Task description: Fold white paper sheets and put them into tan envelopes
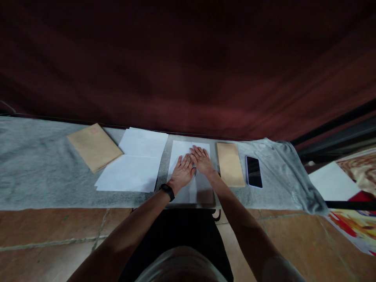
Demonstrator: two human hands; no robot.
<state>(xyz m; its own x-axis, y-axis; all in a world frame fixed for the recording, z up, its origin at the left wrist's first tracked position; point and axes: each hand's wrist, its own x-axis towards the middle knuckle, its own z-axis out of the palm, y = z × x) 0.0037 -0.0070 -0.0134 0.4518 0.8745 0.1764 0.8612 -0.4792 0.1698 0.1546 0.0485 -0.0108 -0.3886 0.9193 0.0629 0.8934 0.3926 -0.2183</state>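
A white sheet of paper [179, 152] lies on a grey board in front of me. My left hand [182, 171] rests flat on it with fingers stretched out, a black band on its wrist. My right hand [202, 159] lies flat beside it, fingers spread, the two hands touching near the sheet's middle. Neither hand holds anything. The paper looks folded along a vertical line under my hands.
A grey cloth [35, 164] covers the low surface. A stack of white sheets [138, 162] and a brown envelope [93, 147] lie to the left. Another brown envelope [230, 163] and a dark phone [253, 171] lie to the right. Dark red curtain behind, tiled floor below.
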